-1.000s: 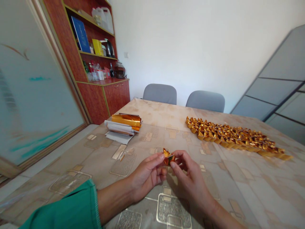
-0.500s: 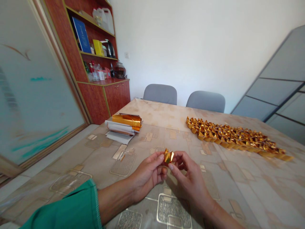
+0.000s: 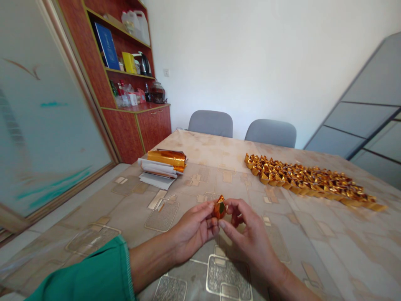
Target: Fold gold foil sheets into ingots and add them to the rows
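Observation:
A small folded piece of shiny gold foil paper [image 3: 220, 210] is held above the near middle of the table, its pointed tip upward. My left hand [image 3: 196, 230] pinches its left side between thumb and fingers. On its right side, my right hand [image 3: 250, 230] has thumb and forefinger at the edge of the piece. Farther right lie rows of many folded gold foil pieces [image 3: 307, 179], packed close together. A stack of gold and white paper sheets [image 3: 166, 163] rests at the left of the table.
The table [image 3: 200, 146] has a patterned cover. Two grey chairs [image 3: 210, 123] [image 3: 270, 133] stand at its far side. A red-brown cabinet [image 3: 125, 125] with bottles and a kettle is at the back left, beside a frosted glass door [image 3: 46, 104].
The foil piece between my hands has turned and now shows a rounded, pointed face instead of two raised flaps. My fingers have shifted slightly around it.

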`<move>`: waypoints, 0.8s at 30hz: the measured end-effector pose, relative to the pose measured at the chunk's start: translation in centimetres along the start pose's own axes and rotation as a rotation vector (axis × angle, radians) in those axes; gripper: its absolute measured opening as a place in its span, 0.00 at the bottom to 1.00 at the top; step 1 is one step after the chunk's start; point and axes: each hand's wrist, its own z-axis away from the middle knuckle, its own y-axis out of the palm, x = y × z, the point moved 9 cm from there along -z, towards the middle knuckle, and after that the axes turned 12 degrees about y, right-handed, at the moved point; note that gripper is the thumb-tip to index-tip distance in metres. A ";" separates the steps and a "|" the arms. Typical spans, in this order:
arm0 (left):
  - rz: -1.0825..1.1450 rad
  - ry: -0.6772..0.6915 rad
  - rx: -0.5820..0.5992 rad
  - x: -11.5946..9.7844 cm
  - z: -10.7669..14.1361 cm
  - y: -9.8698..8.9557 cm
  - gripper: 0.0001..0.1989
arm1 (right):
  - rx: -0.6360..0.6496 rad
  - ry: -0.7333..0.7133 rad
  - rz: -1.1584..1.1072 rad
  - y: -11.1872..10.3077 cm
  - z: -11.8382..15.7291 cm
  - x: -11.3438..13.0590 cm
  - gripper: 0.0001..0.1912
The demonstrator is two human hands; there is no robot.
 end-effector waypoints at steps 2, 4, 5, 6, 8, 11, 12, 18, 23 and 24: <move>-0.005 0.007 -0.002 -0.1 0.1 0.2 0.11 | -0.002 0.003 0.025 0.0 0.0 -0.1 0.10; -0.024 0.020 0.000 -0.3 0.2 0.3 0.15 | 0.006 0.026 0.006 0.1 -0.1 -0.4 0.09; -0.043 0.029 0.004 -0.5 0.2 0.5 0.18 | 0.011 0.044 -0.018 0.1 -0.1 -0.5 0.09; -0.069 0.039 0.007 -0.6 0.3 0.5 0.20 | 0.018 0.064 -0.047 0.1 -0.2 -0.7 0.08; -0.133 0.057 0.007 -0.9 0.4 0.5 0.24 | 0.028 0.102 -0.109 0.1 -0.3 -1.1 0.08; -0.216 0.083 -0.003 -1.2 0.4 0.2 0.27 | 0.029 0.144 -0.170 -0.2 -0.6 -1.6 0.08; -0.235 0.092 -0.005 -1.3 0.4 0.2 0.27 | 0.019 0.149 -0.176 -0.4 -0.7 -1.7 0.08; -0.317 0.113 -0.018 -1.7 0.3 -0.1 0.20 | -0.075 0.131 -0.067 -2.3 -1.8 -2.3 0.09; -0.357 0.131 0.001 -1.8 0.2 0.0 0.16 | -0.204 0.094 0.277 -5.0 -3.3 -3.9 0.11; -0.364 0.130 0.001 -1.8 0.2 0.0 0.16 | -0.257 0.100 0.380 -5.9 -3.7 -4.3 0.12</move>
